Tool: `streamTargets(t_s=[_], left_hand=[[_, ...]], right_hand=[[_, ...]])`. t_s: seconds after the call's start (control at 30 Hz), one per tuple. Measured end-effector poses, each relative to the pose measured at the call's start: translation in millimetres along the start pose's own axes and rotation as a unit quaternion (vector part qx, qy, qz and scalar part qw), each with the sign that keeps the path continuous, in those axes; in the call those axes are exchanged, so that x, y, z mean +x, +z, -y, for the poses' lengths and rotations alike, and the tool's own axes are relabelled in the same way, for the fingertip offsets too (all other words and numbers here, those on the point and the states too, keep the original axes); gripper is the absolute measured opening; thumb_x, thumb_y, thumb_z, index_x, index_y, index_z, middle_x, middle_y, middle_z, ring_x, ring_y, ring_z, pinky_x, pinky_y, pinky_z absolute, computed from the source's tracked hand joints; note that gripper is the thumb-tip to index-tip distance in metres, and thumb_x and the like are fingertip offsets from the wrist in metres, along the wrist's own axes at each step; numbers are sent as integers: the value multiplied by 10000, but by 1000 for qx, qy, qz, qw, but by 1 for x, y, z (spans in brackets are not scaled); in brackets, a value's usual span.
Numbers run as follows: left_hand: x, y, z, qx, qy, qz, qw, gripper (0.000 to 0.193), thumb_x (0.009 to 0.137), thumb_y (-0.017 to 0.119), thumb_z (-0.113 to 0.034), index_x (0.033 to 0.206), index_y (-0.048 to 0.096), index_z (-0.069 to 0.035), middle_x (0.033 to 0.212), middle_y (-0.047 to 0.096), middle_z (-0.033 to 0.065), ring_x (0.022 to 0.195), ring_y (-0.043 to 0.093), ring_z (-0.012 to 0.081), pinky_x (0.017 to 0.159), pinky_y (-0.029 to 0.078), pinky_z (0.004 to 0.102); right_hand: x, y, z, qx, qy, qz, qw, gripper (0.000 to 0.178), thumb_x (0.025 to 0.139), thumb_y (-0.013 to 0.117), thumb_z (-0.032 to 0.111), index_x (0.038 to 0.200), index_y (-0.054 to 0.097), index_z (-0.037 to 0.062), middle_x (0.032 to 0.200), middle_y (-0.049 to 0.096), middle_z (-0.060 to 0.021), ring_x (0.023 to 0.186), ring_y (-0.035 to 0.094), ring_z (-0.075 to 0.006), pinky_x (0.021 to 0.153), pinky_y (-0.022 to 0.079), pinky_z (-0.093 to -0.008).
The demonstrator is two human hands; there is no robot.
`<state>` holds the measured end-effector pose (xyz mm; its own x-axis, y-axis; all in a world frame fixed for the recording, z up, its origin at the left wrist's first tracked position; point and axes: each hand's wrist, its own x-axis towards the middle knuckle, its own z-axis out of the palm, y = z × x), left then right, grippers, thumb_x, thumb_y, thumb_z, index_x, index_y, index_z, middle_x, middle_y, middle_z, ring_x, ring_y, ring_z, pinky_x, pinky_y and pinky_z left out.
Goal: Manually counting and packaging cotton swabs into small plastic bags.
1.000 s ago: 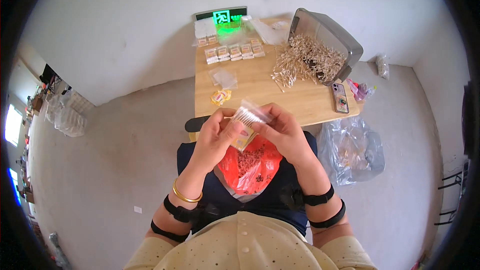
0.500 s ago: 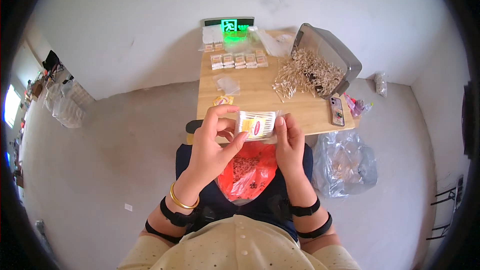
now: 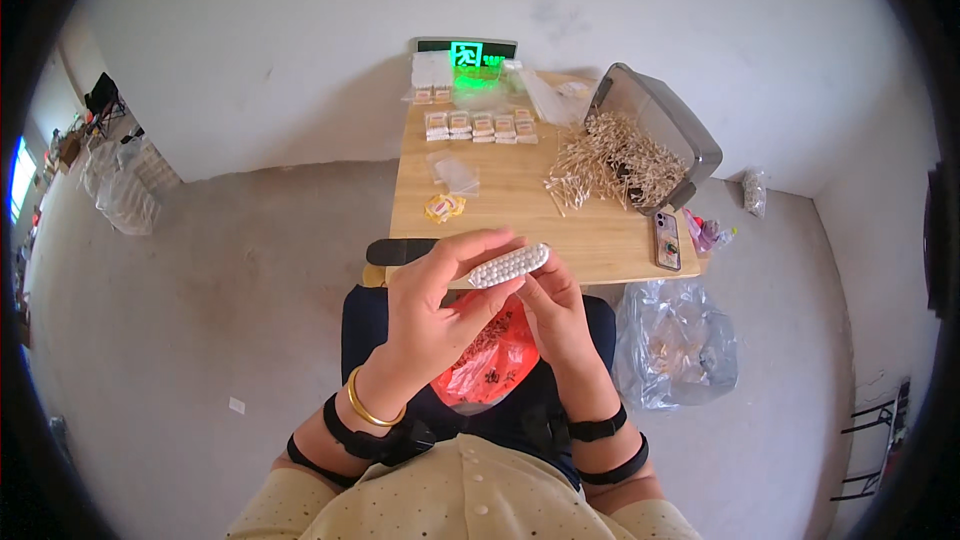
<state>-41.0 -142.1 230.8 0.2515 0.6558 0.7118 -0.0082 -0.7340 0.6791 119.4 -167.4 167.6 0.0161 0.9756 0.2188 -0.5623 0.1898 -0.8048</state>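
Note:
A pack of cotton swabs [image 3: 509, 266] is held between my two hands above the table's front edge, its white cotton tips turned up toward me. My left hand [image 3: 437, 290] grips its left side, thumb below and fingers behind. At the right end, the thumb and fingers of my right hand [image 3: 556, 305] close on it. Below my hands, a red plastic bag [image 3: 490, 365] with reddish bits inside rests in my lap. On the table lie small yellow cards [image 3: 444, 207] and some clear plastic sleeves [image 3: 456, 174], left of the middle.
Packed swab bundles [image 3: 482, 127] stand in a row on the wooden table [image 3: 500, 180]. A tipped grey bin [image 3: 660, 120] spills loose cotton swabs [image 3: 615, 160] at the right. Near it lies a phone [image 3: 667, 242]. A lit green exit sign [image 3: 466, 53] leans at the back; a clear plastic bag [image 3: 677, 345] sits on the floor.
The swab pack has turned from its flat labelled face to its tip end. My right hand has shifted inward and lower, and the yellow cards show more fully.

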Motion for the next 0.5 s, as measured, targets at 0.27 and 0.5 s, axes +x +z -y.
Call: streamTargets(t_s=[0.27,0.5], left_hand=[[0,-8,1,32,35,28,998,412,910,760,-1,1279,581,33,1108,763,194,1053,754,247,899,594,325],[-3,-16,26,84,-61,52,993,531,988,695,-101,1455,475,22,1236,714,212,1065,746,248,879,594,326]], right_hand=[[2,-3,-2,6,-1,18,1000,109,1046,592,43,1153,615,40,1111,681,-31,1064,632,-114,985,501,-296],[9,-24,-10,-20,39,-29,999,56,1035,612,64,1086,602,45,1074,688,-43,1034,648,-129,969,510,-300]])
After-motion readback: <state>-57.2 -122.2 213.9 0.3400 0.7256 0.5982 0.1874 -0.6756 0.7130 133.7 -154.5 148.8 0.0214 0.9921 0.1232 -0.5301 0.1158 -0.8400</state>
